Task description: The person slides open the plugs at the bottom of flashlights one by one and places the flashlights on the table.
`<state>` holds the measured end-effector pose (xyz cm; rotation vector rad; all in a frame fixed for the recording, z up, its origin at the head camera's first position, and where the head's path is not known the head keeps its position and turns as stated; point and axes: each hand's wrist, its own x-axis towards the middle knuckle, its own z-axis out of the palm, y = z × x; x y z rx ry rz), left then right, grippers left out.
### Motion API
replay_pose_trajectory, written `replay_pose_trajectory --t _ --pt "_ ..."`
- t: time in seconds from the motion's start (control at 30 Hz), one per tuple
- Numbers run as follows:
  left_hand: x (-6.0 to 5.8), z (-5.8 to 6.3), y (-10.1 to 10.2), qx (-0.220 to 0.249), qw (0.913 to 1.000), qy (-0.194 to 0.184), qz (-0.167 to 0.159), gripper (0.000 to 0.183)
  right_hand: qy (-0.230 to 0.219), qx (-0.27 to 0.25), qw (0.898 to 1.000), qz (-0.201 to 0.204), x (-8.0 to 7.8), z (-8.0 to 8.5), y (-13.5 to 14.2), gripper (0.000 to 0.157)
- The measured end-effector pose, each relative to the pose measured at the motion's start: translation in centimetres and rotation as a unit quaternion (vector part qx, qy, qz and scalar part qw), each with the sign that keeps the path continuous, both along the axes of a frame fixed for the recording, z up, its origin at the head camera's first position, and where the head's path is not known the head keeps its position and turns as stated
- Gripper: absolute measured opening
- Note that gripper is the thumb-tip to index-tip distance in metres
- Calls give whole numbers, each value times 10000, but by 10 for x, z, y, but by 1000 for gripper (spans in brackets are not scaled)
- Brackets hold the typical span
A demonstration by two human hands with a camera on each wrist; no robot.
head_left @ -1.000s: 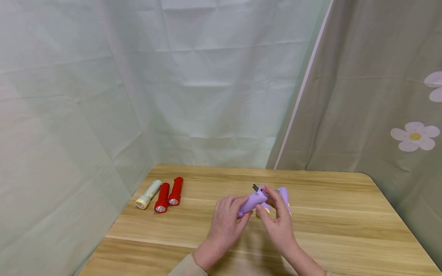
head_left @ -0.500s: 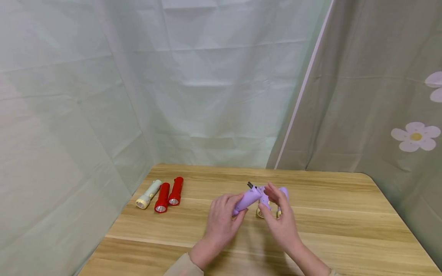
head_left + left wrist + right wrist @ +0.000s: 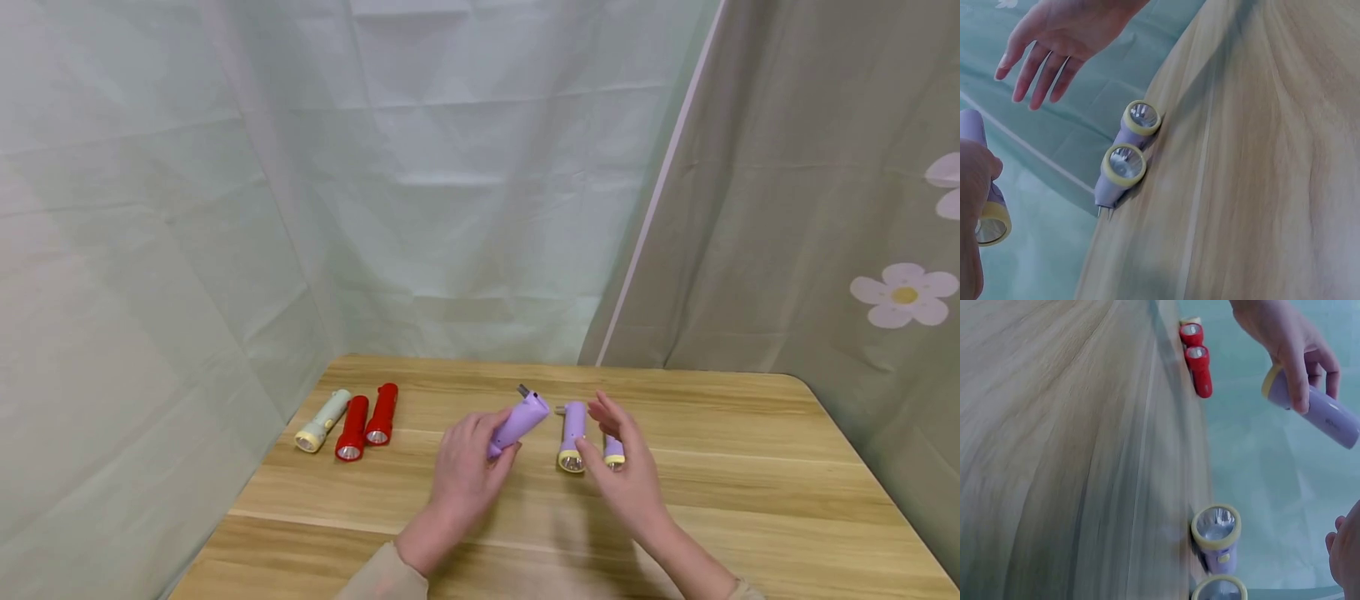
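Note:
My left hand (image 3: 468, 458) grips a purple flashlight (image 3: 520, 422) above the table, its plug prongs (image 3: 523, 390) sticking out at the far end. In the right wrist view the held flashlight (image 3: 1329, 417) shows its yellow head beside the left hand (image 3: 1288, 344). My right hand (image 3: 626, 467) holds nothing; its fingers are spread and gently bent. Below and beside it lie two more purple flashlights: one (image 3: 573, 437) in plain sight with prongs out, the other (image 3: 614, 451) partly hidden by the right hand. Both have yellow rims facing the near side, as in the left wrist view.
Two red flashlights (image 3: 352, 428) and a pale green one (image 3: 322, 422) with a yellow head lie together at the table's left. The wooden table (image 3: 750, 467) ends against pale curtains (image 3: 480, 208) at the back and a grey flowered curtain (image 3: 780, 208) at right.
My left hand has carried the held flashlight leftward, away from the right hand. The right hand has let go of it and drawn to the right, uncovering a purple flashlight on the table.

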<state>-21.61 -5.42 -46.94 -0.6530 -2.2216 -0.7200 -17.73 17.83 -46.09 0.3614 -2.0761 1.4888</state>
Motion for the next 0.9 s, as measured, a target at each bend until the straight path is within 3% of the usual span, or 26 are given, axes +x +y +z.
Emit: replay_pose_trajectory --t 0.37,0.6,0.9 --pt "-10 7 -11 59 9967 -786 209 52 -312 637 9971 -288 1 -2 24 69" --pt "-14 9 -14 52 9935 -1125 159 50 -174 791 9961 -360 1 -8 39 67" --pt "-22 7 -15 -344 9919 -1203 222 48 -59 991 9943 -388 4 -16 53 68"
